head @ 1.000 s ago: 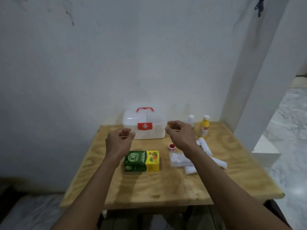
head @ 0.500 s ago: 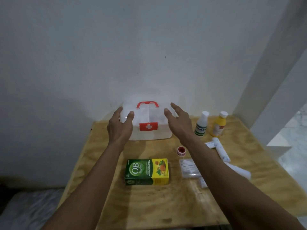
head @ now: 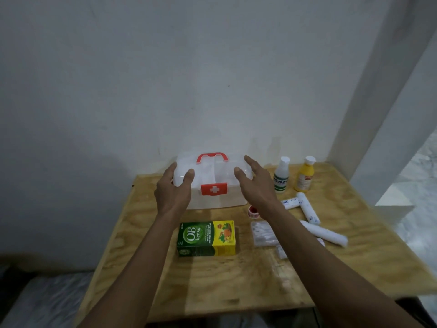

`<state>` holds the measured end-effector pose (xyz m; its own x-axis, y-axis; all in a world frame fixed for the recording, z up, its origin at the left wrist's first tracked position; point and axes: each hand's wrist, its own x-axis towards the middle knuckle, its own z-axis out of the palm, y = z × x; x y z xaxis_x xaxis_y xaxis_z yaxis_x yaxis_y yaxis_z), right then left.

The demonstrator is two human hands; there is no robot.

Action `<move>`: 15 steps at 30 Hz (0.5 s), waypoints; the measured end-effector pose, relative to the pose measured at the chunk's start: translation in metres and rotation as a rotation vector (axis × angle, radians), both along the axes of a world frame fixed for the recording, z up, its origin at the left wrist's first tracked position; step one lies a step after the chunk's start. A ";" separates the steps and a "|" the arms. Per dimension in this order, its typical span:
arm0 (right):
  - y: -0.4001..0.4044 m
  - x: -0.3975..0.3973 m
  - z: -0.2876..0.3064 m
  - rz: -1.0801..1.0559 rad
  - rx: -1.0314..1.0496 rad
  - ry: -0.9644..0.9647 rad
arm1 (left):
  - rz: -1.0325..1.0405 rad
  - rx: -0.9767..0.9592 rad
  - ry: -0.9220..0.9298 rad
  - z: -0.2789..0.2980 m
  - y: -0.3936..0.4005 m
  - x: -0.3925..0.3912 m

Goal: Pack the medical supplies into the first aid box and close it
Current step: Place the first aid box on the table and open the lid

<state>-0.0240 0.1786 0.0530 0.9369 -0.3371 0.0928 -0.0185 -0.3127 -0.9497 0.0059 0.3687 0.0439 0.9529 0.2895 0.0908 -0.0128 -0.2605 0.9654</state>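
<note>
At the far edge of the table (head: 146,268), against the wall, sits the box (head: 220,197), translucent white with a red handle (head: 212,157) and a red latch (head: 214,189) on its front; the lid is down.

The left hand (head: 173,192) is spread, thumb over the lid's left front corner and fingers along the left end. It looks to be touching or very nearly so, not gripping.

The carton (head: 207,239), green and yellow, lies flat just in front of the box, between the two forearms.

The right hand (head: 256,185) is likewise spread at the lid's right end, thumb on top, fingers reaching toward the back; whether it presses the plastic I cannot tell.

Right of that arm are a small red-topped pot (head: 253,211), a clear packet (head: 263,233), several bandage rolls (head: 308,210) and, near the wall, a white bottle (head: 281,175) and a yellow bottle (head: 304,174), both upright.

Nothing is packed yet, so the step in hand is likely opening the box. To do it well, steady the body with one hand and free the latch before lifting, since pulling on a clipped lid may drag the light box. Drawing it forward first risks bumping the carton, so shift that aside. Swing the lid back fully so it stays open.
</note>
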 end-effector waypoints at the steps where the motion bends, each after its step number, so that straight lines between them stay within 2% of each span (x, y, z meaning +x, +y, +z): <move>1: 0.000 -0.003 0.000 -0.001 0.002 -0.002 | 0.001 0.005 -0.004 0.000 0.000 -0.003; 9: 0.003 -0.015 0.003 -0.017 -0.001 0.023 | -0.016 0.059 0.005 0.004 0.000 -0.010; 13: 0.024 -0.026 0.005 -0.263 -0.067 -0.076 | -0.042 0.176 -0.043 0.010 0.002 -0.005; 15: 0.039 -0.032 0.006 -0.353 0.008 -0.110 | -0.071 0.262 -0.093 0.014 0.001 0.001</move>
<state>-0.0564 0.2175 0.0588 0.7476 -0.6386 0.1824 -0.0216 -0.2979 -0.9544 0.0072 0.3693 0.0584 0.9539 0.1778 0.2418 -0.1252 -0.4965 0.8590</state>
